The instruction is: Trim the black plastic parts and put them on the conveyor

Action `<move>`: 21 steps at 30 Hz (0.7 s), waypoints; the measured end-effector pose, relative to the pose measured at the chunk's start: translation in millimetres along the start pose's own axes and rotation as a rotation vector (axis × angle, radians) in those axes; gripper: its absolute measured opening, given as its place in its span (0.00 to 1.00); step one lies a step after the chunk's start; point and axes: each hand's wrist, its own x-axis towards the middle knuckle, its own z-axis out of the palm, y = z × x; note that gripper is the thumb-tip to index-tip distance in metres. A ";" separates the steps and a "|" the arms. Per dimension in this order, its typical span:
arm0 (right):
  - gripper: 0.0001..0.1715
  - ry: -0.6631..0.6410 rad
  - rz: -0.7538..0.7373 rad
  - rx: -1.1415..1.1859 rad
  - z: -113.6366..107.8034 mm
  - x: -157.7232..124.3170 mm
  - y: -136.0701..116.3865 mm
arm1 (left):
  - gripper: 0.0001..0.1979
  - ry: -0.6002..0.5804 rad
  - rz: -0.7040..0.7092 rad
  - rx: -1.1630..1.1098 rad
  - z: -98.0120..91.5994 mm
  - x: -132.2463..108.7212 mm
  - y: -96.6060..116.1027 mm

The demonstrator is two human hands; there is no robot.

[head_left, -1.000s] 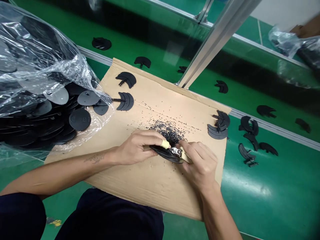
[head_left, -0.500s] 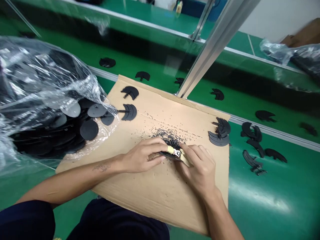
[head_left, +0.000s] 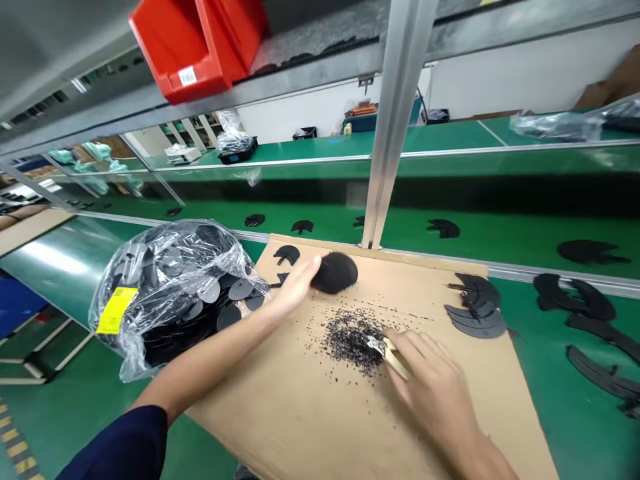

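Observation:
My left hand [head_left: 299, 283] is stretched out over the far part of the cardboard sheet [head_left: 310, 413], gripping a round black disc [head_left: 336, 273] by its left edge. Both hand and disc are a little smeared by motion. Closed around the cream-yellow handles of a pair of nippers [head_left: 396, 361] is my right hand [head_left: 433, 373]. The metal jaws point left, over a pile of small black bits [head_left: 350, 337] scattered on the cardboard. To the left, many more black discs [head_left: 229, 317] spill from a clear plastic bag [head_left: 175, 267].
Fan-shaped black parts [head_left: 477, 307] lie at the cardboard's right edge, another [head_left: 287, 255] at its far left. Several black pieces [head_left: 590, 300] rest on the green bench [head_left: 545, 400]. A metal post [head_left: 387, 133] stands behind the cardboard; a red bin [head_left: 200, 53] sits above on a shelf.
My left hand has moved up and away from the nippers with the disc. My right hand still holds the nippers, now apart from the disc. The view has tilted up, showing the shelf.

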 end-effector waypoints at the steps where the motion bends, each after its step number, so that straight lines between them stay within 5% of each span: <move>1: 0.13 0.004 -0.005 0.003 0.6 -0.9 -0.1 | 0.25 0.044 0.053 0.081 -5.7 19.0 1.1; 3: 0.13 0.003 -0.002 0.015 1.4 -2.3 -1.2 | 0.19 0.080 0.144 0.328 -15.1 56.1 2.9; 8: 0.14 -0.016 0.023 0.001 1.5 -4.4 -5.2 | 0.14 0.071 0.120 0.524 -21.2 116.2 -5.9; 12: 0.14 -0.025 0.057 -0.013 0.5 -6.7 -9.1 | 0.11 0.042 -0.010 0.659 -24.1 131.9 -22.0; 21: 0.16 -0.032 0.079 0.000 -2.1 -8.7 -14.2 | 0.17 0.250 -0.339 0.810 -55.8 133.2 -23.9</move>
